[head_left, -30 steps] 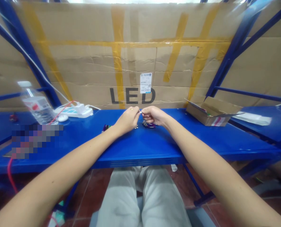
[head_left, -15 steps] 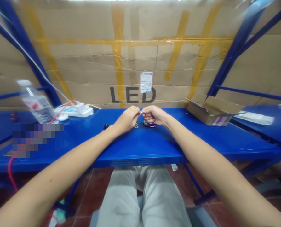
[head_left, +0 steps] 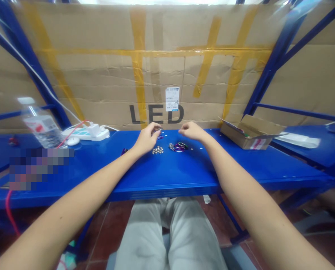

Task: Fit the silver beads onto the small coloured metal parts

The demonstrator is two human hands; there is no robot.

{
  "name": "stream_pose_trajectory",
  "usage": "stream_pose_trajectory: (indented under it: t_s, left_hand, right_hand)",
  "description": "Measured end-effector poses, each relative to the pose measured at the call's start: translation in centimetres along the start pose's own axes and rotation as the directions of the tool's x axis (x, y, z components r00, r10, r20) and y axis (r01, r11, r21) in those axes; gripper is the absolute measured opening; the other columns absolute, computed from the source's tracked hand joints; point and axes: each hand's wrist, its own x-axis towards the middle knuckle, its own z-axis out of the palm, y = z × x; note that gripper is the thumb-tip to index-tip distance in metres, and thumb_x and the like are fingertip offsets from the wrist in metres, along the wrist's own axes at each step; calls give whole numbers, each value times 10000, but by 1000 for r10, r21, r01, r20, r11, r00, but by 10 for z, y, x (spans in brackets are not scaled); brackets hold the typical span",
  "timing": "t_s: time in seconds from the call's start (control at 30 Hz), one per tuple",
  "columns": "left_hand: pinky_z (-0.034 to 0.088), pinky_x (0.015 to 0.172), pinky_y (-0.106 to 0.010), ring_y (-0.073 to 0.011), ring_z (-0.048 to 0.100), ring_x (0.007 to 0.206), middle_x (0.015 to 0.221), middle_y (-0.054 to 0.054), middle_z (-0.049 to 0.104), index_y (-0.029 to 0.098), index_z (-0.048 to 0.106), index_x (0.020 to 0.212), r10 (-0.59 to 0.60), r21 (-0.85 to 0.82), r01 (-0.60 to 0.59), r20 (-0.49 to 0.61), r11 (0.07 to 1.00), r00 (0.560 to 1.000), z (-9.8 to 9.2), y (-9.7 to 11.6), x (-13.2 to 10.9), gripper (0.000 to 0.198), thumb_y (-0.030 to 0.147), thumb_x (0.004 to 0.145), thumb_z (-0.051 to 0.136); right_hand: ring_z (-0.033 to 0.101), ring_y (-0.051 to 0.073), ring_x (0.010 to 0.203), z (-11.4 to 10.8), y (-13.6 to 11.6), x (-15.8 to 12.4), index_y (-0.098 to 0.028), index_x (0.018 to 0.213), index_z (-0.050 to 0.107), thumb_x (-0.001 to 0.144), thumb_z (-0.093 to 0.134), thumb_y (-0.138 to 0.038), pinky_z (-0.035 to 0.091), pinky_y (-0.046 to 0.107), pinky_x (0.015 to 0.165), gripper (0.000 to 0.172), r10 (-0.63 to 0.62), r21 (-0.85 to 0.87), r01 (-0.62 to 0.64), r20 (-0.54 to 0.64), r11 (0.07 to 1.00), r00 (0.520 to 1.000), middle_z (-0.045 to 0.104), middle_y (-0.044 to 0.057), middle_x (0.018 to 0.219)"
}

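My left hand (head_left: 149, 138) is above the blue table, its thumb and fingers pinched on something small I cannot make out. Just below it lies a cluster of small silvery round parts (head_left: 157, 150). A purple piece (head_left: 160, 137) rests beside its fingertips. My right hand (head_left: 192, 131) hovers a short way to the right, its fingers curled together; anything inside is too small to see. Between and below the hands sits a pile of purple and green metallic pieces (head_left: 180, 146). Another dark purple item (head_left: 124, 151) is partly hidden by my left forearm.
On the blue table (head_left: 167, 176) stand a water bottle (head_left: 42, 125) and white power strip (head_left: 85, 133) at left, and an open cardboard box (head_left: 252, 133) at right. Small white discs lie near my right hand. A large carton (head_left: 108, 82) stands behind.
My hands have moved apart from where they met at the fingertips. The silvery parts and the purple-green pile are now more exposed.
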Motion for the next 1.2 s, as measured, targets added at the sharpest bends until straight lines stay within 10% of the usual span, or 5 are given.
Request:
stream_pose_trajectory:
  t_s: [0.33,1.2]
  left_hand:
    - [517,889,-374,-198,656,904,964,-72,717,169,654,1039,-146,47,147,-31,988,989,4,-10,2,169,213,908,556]
    - [529,845,-362,-208,654,886,974,-69,728,182,662,1006,-138,100,137,2,986,990,1,-4,0,136,207,924,556]
  right_hand:
    - [676,202,802,4,24,10,-135,875,777,739,653,-58,463,252,670,199,120,-329,-26,269,944,956,775,107,948]
    - [600,162,579,13,25,9,-126,813,738,759,726,-136,450,264,564,56,173,-334,-90,228,938,958,698,85,720]
